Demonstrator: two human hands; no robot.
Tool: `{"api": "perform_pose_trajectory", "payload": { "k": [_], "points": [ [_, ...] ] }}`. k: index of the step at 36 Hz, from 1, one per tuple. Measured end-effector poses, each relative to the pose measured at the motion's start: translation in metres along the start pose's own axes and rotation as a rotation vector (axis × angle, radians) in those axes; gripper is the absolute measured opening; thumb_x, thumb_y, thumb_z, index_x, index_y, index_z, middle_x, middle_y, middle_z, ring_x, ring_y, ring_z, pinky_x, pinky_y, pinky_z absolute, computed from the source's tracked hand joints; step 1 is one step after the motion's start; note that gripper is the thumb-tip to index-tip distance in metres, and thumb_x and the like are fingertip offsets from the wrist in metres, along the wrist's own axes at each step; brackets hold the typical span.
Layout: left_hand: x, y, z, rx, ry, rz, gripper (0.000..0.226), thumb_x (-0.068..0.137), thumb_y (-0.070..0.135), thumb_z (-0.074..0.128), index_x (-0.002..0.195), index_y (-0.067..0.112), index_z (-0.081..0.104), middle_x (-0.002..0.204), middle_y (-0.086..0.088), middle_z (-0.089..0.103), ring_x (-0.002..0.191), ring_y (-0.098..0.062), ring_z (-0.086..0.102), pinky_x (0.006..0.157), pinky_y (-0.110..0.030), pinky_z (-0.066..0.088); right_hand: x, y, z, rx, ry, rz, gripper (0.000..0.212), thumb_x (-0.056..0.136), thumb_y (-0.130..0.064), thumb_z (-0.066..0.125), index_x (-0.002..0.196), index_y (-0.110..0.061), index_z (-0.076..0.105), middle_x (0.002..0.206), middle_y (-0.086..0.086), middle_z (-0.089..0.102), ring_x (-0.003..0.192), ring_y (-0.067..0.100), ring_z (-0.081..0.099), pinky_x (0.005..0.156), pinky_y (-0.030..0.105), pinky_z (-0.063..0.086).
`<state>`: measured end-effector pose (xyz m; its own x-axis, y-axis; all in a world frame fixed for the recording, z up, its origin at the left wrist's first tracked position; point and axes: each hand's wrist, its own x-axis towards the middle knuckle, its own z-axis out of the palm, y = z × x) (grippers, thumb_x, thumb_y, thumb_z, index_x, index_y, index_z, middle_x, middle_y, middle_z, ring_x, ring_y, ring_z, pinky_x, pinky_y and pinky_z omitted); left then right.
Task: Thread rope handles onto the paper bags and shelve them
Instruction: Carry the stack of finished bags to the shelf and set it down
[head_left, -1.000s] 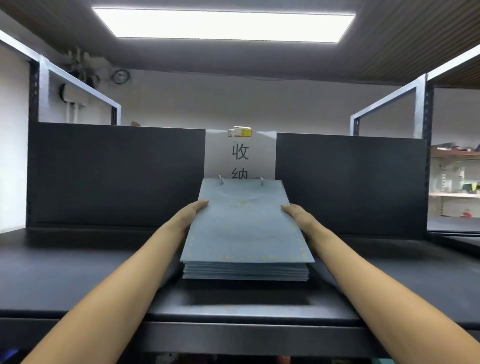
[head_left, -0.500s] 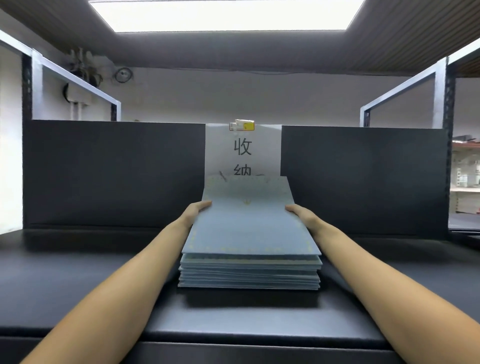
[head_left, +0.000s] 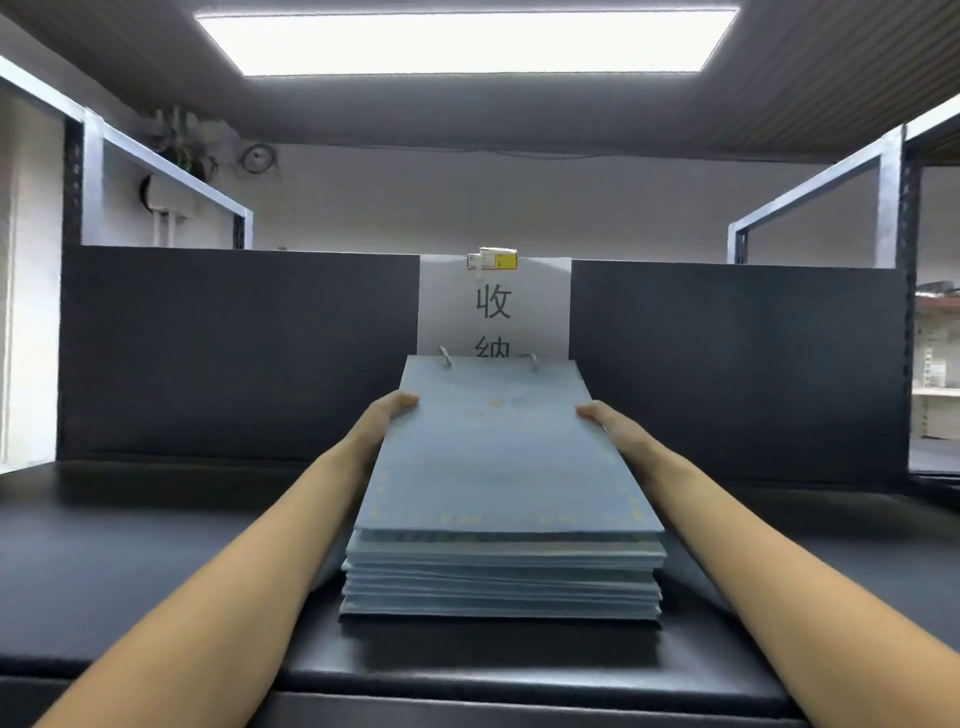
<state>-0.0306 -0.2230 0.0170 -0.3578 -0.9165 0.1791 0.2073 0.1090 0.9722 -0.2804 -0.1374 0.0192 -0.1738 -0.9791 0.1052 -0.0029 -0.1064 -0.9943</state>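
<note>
Shelving step: bag stack (head_left: 501, 561) on shelf (head_left: 156, 561), left hand (head_left: 387, 415) and right hand (head_left: 605, 418) flat-fingered against sides; next, likely squaring and release.

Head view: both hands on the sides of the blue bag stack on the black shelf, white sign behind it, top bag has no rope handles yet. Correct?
Not quite. The head view shows two rope handles already threaded at the far edge of the top bag. The rest holds: left hand and right hand flank the bag stack on the black shelf, with the white sign behind.
</note>
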Motion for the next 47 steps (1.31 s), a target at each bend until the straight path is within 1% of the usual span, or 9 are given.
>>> {"api": "perform_pose_trajectory", "payload": {
  "k": [3,6,13,19,22,25,34,41,47],
  "points": [
    [0.006,0.003,-0.001,-0.01,0.023,0.018,0.028,0.094,0.026,0.047,0.111,0.009,0.06,0.087,-0.008,0.072,0.066,-0.021,0.068,0.064,-0.031,0.05,0.004,-0.006,0.002,-0.038,0.022,-0.154,0.02,0.1,-0.021,0.039,0.117,-0.022,0.049,0.103,0.005,0.063,0.084,0.022,0.063,0.067,0.033,0.05],
    [0.014,0.012,0.001,-0.011,0.053,0.157,0.048,0.098,0.017,0.042,0.145,0.017,0.033,0.131,-0.009,0.054,0.104,-0.029,0.06,0.082,-0.036,0.048,0.01,-0.011,0.002,-0.061,-0.006,-0.249,0.032,0.101,-0.015,0.036,0.13,-0.023,0.044,0.11,0.003,0.063,0.093,0.023,0.064,0.073,0.034,0.052],
    [0.015,0.012,0.008,0.053,0.033,0.137,0.04,0.1,0.008,0.036,0.14,0.012,0.04,0.102,-0.005,0.061,0.087,-0.024,0.06,0.079,-0.034,0.048,0.013,-0.002,0.0,0.029,-0.018,-0.121,0.042,0.102,-0.017,0.036,0.144,-0.013,0.036,0.094,0.001,0.064,0.077,0.02,0.065,0.061,0.028,0.051],
    [0.001,0.008,0.005,-0.082,0.042,0.098,0.044,0.097,0.021,0.045,0.141,0.018,0.039,0.123,-0.004,0.06,0.089,-0.022,0.065,0.072,-0.036,0.05,0.004,0.0,-0.002,0.19,-0.085,-0.042,0.034,0.1,-0.033,0.039,0.101,-0.01,0.065,0.079,0.005,0.074,0.065,0.018,0.07,0.068,0.033,0.05],
    [-0.006,0.006,0.005,-0.053,-0.027,0.045,0.026,0.095,0.026,0.043,0.1,0.01,0.064,0.075,-0.004,0.072,0.058,-0.018,0.068,0.062,-0.03,0.049,-0.001,-0.003,0.001,0.217,-0.095,-0.049,0.034,0.099,-0.035,0.041,0.102,-0.011,0.065,0.081,0.005,0.074,0.068,0.02,0.07,0.07,0.035,0.05],
    [-0.008,0.005,0.008,-0.029,-0.053,0.083,0.027,0.095,0.023,0.042,0.082,0.011,0.062,0.058,-0.001,0.068,0.046,-0.015,0.063,0.053,-0.024,0.048,-0.006,-0.003,0.003,0.211,-0.101,-0.057,0.034,0.099,-0.036,0.04,0.102,-0.012,0.064,0.079,0.004,0.074,0.066,0.018,0.07,0.066,0.034,0.049],
    [-0.013,0.006,0.009,-0.069,-0.125,0.088,0.03,0.096,0.023,0.037,0.083,0.012,0.061,0.059,-0.002,0.069,0.047,-0.015,0.064,0.048,-0.021,0.049,-0.018,-0.002,0.003,0.239,-0.166,-0.024,0.042,0.097,-0.042,0.038,0.108,-0.011,0.065,0.088,0.008,0.072,0.072,0.022,0.069,0.069,0.032,0.05],
    [-0.016,0.005,0.003,-0.075,-0.121,0.035,0.029,0.092,0.027,0.042,0.089,0.01,0.066,0.068,-0.005,0.071,0.052,-0.019,0.066,0.061,-0.03,0.046,-0.017,0.0,0.001,0.245,-0.105,-0.01,0.041,0.096,-0.042,0.041,0.108,-0.011,0.066,0.09,0.008,0.072,0.072,0.022,0.068,0.069,0.032,0.052],
    [-0.009,0.006,0.003,-0.057,-0.017,0.058,0.033,0.096,0.018,0.045,0.126,0.007,0.053,0.097,-0.009,0.067,0.064,-0.019,0.07,0.056,-0.027,0.057,-0.016,-0.001,0.003,0.146,0.013,-0.003,0.032,0.096,-0.034,0.049,0.106,-0.009,0.064,0.083,0.009,0.071,0.063,0.021,0.067,0.062,0.031,0.052]
  ]
}}
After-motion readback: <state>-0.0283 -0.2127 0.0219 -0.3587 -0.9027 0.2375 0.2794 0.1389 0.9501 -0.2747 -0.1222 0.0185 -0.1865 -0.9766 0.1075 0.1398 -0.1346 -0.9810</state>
